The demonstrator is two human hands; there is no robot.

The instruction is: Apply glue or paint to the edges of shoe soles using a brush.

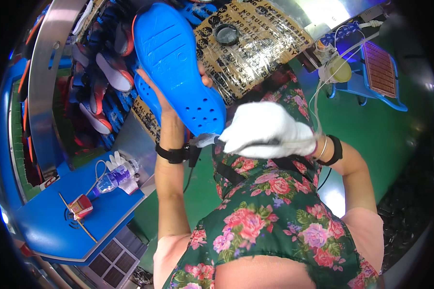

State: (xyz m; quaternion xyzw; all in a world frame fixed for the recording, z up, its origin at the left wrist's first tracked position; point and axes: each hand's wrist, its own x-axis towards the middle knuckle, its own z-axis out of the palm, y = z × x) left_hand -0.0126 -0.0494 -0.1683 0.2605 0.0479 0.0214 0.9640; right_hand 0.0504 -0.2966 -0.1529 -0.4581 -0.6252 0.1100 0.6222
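Note:
My left hand (165, 102) grips a bright blue foam shoe sole (173, 62) from beneath, its fingertips curled over the right edge. Small round holes dot the end closest to me. A second blue piece with holes (148, 98) shows partly behind my left wrist; whether I hold it too is hidden. My right hand (267, 131), in a white glove, is closed around a thin dark-handled brush. The pale brush tip (206, 140) is at the near end of the sole; I cannot tell whether it touches.
A small round black dish (226, 34) sits on a taped cardboard surface (248, 62) ahead. Several shoes (113, 72) hang on a rack at left. A blue table (48, 219) holds a plastic bottle (115, 177) and red box (80, 206). A blue-framed stool (381, 72) stands at right.

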